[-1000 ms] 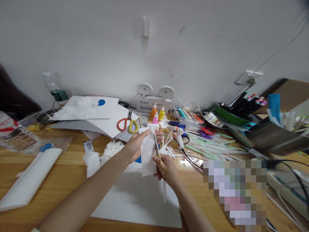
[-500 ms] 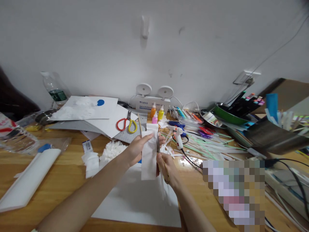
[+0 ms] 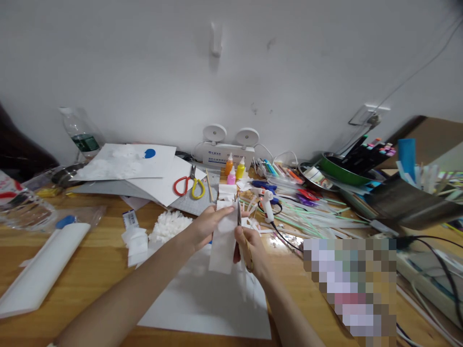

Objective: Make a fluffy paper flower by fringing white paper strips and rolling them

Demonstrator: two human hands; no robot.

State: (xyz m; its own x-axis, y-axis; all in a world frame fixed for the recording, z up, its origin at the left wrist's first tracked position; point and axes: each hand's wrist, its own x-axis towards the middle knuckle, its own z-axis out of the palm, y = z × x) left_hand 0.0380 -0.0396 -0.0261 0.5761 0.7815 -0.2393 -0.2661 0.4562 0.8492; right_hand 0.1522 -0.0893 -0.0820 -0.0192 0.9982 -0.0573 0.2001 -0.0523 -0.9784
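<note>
The white paper strip (image 3: 222, 243) was held over the far part of a white sheet (image 3: 202, 308), its long axis close to the 12-to-6 line. The left hand (image 3: 204, 229) was clamped on its upper end, thumb in front, most fingers hidden behind. The right hand (image 3: 253, 248) gripped gold-handled scissors (image 3: 239, 218), blades pointing to 12 along the strip's 3 o'clock edge; the finger loops were largely covered, and the blade gap could not be made out. From the strip, a hot glue gun (image 3: 266, 207) lay at 2. A pixelated patch masked the area between 3 and 4. The twin-head lamp unit (image 3: 217, 153) at 12 bore blue characters, too small to read; the bottle (image 3: 85, 142) at 10 carried a green label, likewise illegible.
</note>
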